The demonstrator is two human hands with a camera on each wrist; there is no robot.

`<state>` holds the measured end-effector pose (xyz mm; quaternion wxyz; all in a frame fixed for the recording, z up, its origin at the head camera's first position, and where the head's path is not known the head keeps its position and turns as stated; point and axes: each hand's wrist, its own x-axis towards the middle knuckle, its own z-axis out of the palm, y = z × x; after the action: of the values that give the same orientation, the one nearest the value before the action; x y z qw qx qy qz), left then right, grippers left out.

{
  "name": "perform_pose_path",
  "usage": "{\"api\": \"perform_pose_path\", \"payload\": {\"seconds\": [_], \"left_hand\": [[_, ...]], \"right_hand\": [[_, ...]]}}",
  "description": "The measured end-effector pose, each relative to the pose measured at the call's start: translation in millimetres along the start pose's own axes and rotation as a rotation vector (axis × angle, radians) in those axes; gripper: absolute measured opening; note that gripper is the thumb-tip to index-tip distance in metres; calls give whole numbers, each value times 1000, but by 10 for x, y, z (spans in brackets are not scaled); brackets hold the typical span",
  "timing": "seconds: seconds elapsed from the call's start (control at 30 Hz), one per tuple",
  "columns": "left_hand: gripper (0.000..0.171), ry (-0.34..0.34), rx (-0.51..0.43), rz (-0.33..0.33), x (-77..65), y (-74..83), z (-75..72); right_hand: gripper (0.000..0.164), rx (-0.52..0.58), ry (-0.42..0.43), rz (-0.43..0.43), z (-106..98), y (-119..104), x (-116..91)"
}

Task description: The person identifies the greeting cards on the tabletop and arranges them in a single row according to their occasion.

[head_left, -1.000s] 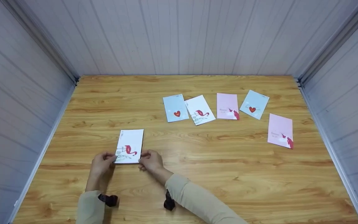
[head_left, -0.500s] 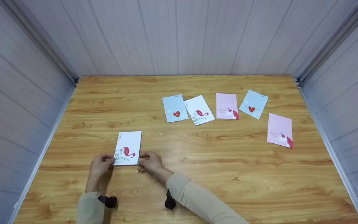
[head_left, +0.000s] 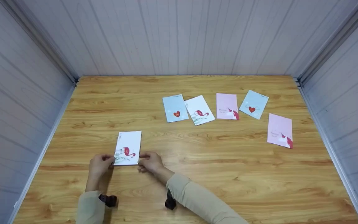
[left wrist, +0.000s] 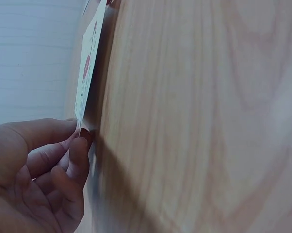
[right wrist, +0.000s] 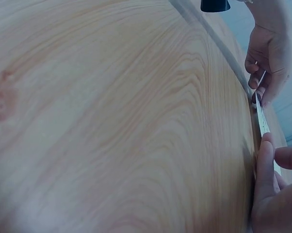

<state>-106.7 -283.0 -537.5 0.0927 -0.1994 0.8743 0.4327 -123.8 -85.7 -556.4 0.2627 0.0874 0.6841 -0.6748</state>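
A white card [head_left: 128,148] with a red flamingo and green leaves lies face up at the left of the table in the head view. Its lower left corner is pinched between thumb and fingers of my left hand [head_left: 99,165]. On the opposite edge, my right hand [head_left: 152,162] pinches the lower right corner. Seen from the left wrist, the card [left wrist: 89,63] is nearly edge-on, with a dark shadow between it and the wood. Whether its far end touches the table I cannot tell. The right wrist view shows only a thin strip of the card [right wrist: 263,124].
Towards the back right lie a blue heart card [head_left: 170,104], another white flamingo card [head_left: 197,104], a pink card [head_left: 226,102], a second blue heart card [head_left: 255,101] and a second pink card [head_left: 279,126]. Pale panels [head_left: 179,37] wall the wooden table [head_left: 210,180] on three sides.
Between one second and half a second ago, the held flamingo card shifted slightly left and towards me. Since then both hands and the card look still. The other cards stay in place.
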Motion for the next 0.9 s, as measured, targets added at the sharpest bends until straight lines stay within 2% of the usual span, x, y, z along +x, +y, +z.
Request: {"api": "perform_pose_path", "payload": {"seconds": [0.53, 0.63, 0.8, 0.9], "left_hand": [[22, 13, 12, -10, -4, 35, -9], [23, 54, 27, 27, 3, 64, 6], [24, 140, 44, 144, 26, 140, 64], [23, 156, 28, 200, 41, 209, 115]], "right_hand": [[19, 11, -26, -17, -56, -13, -35], [18, 23, -52, -28, -115, -28, -48], [18, 42, -73, -40, -280, -31, -17], [19, 30, -83, -59, -420, -40, 7]]}}
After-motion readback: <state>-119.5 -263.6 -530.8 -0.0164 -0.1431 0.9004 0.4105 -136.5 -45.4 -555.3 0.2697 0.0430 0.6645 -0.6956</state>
